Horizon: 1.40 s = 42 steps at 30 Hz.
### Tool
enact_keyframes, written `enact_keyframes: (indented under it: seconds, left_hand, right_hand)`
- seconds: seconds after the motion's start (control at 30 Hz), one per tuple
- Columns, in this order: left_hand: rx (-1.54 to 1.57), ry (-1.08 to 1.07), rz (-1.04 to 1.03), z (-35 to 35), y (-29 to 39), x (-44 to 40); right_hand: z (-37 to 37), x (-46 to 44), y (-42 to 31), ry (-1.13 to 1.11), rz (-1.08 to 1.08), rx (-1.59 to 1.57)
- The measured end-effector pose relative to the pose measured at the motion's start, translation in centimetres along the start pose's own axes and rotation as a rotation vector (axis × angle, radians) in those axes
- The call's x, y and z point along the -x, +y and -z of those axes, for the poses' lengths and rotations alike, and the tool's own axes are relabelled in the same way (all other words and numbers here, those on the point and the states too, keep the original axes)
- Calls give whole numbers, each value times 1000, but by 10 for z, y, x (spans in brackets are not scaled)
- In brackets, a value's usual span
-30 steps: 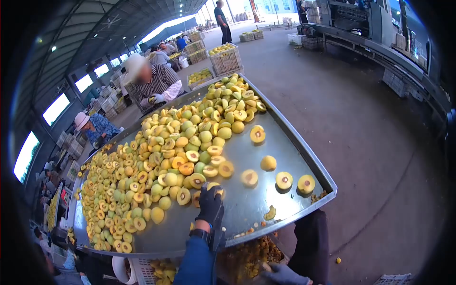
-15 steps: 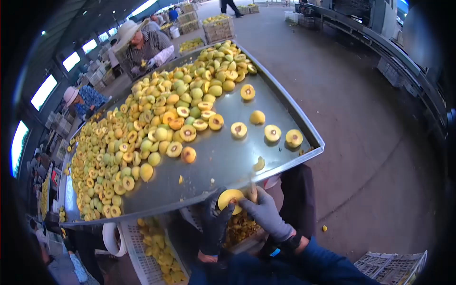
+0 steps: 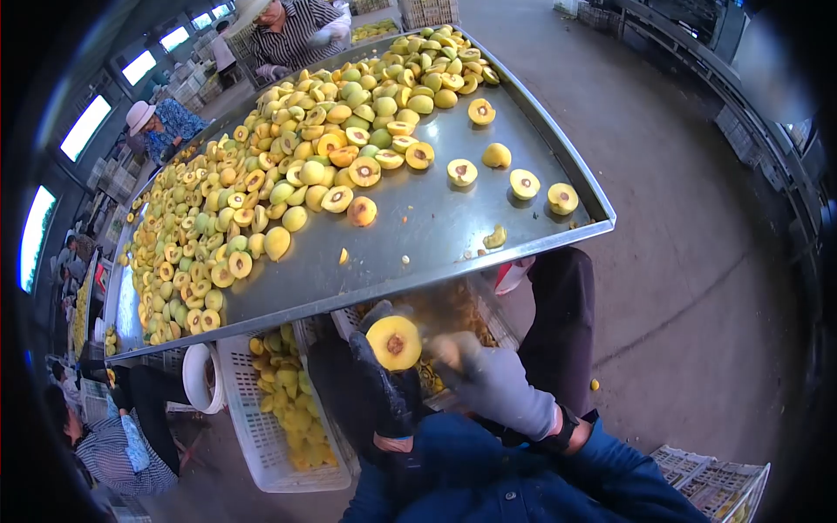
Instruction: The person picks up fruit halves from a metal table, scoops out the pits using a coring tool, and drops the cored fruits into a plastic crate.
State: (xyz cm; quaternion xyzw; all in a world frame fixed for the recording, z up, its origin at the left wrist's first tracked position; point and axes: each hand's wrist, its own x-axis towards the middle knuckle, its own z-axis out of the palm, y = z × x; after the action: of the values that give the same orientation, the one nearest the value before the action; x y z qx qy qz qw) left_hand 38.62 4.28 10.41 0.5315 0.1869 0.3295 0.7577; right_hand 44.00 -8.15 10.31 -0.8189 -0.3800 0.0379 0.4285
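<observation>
My left hand (image 3: 384, 392), in a dark glove, grips a yellow peach half (image 3: 381, 336) with its cut face up. A brown-red centre shows in the flesh; whether the stone is still there I cannot tell. Close to its right is my right hand (image 3: 510, 388), in a grey glove and blurred by motion. Its fingers are closed around a tan-handled tool (image 3: 447, 350), whose working end is smeared. Both hands are below the near edge of a metal table (image 3: 418, 248), over a crate (image 3: 497, 318) holding brown scraps. Peach halves (image 3: 296, 174) lie heaped on the table.
A white crate (image 3: 248, 444) of peach halves stands at lower left, beside a white ring-shaped object (image 3: 202, 379). Another crate (image 3: 715, 479) sits at lower right. Co-workers in a striped shirt (image 3: 296, 35) and a blue patterned top (image 3: 174, 122) are along the table's far left side.
The view has tilted down, so the table appears higher. My right hand and its tool have moved away from the peach half, whose cut face now turns toward me.
</observation>
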Motion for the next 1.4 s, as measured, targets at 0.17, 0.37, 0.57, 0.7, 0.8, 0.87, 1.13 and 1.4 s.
enact_keyframes:
  seconds: [0.17, 0.37, 0.57, 0.7, 0.8, 0.87, 1.13, 1.4]
  left_hand:
    - [-46, 28, -54, -5, 6, 4]
    - [-238, 27, -119, -10, 13, 11]
    - [-260, -48, -135, 0, 13, 13]
    - [-211, -20, -91, 3, 10, 13]
    - [-310, 30, -184, 2, 5, 12]
    - [-397, -7, -239, 4, 6, 10]
    - [-474, -365, -226, 24, 22, -7]
    - [163, -301, 40, 5, 19, 6]
  right_hand:
    - [-10, 6, -6, -16, 11, 54]
    - [-6, 9, -10, -59, 5, 133]
    - [-12, 15, -7, -90, -36, 121]
    - [-8, 14, -17, -167, -79, 57]
    - [-3, 15, -18, -195, -53, -72]
    - [-3, 15, -15, -268, -120, -207]
    - [27, 2, -14, -597, -254, -301]
    - [22, 10, -14, -1007, -625, -1237]
